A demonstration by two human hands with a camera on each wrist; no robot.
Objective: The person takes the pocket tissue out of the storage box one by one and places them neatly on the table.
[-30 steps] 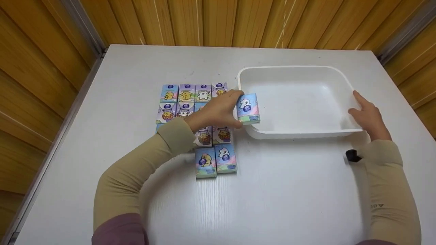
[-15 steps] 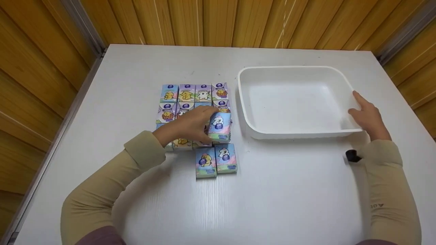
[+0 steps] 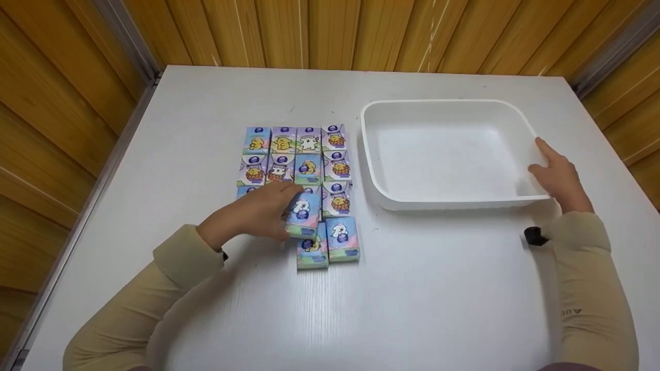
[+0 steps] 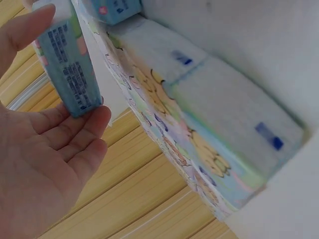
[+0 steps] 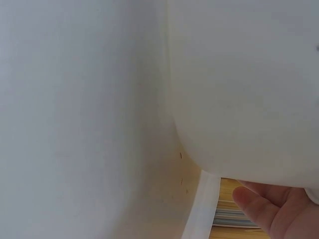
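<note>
My left hand (image 3: 252,210) pinches a blue-and-pink pocket tissue pack (image 3: 304,212) with a white cartoon animal on it, thumb on one end and fingers on the other. In the left wrist view this tissue pack (image 4: 72,69) stands apart from the block of packs (image 4: 199,114). In the head view it hovers over the near rows, partly covering a yellow-animal pack (image 3: 313,259). Beside that one lies another blue pack (image 3: 342,237). My right hand (image 3: 559,180) grips the right rim of a white plastic tub (image 3: 464,200); in the right wrist view the fingers (image 5: 256,206) are beside its wall.
Several more tissue packs (image 3: 308,167) lie in tight rows left of the tub. A small black object (image 3: 535,236) shows at the right cuff. White tabletop (image 3: 423,288) extends in front, and wood-patterned panels (image 3: 330,33) enclose the back and sides.
My left hand has carried the tissue pack from the tub's left rim, leftward and nearer, over the rows of packs. The right hand and the tub have stayed in place.
</note>
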